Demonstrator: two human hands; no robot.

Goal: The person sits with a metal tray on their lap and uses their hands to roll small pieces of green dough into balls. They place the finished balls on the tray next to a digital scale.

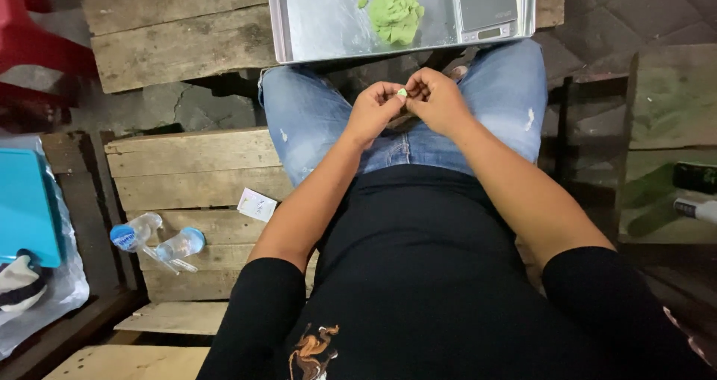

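Pinched between the fingertips of both hands is a small pale green piece of dough (402, 92), held over the person's lap, above the blue jeans (314, 126). Left hand (373, 111) and right hand (439, 100) meet at that piece, fingers curled and pressed together on it, knuckles nearly touching.

Nearer the camera, black sleeves cover the upper arms and a black shirt (418, 275) with a brown swirl print fills the lower middle of the view.

To the person's left, on a wooden pallet (187, 171), lie two small clear plastic bottles with blue caps (158, 242), side by side near the pallet's near edge, and a white slip of paper (257, 204) close to the left thigh. Beyond the pallet's left edge sits a turquoise box (26, 208) on clear plastic.

Farther off, just past the knees, a metal tray (321, 21) rests on another pallet. A lump of green dough (396, 12) lies near the tray's middle, with a tiny green crumb beside it, and a small digital scale (485, 6) stands at the tray's right edge.
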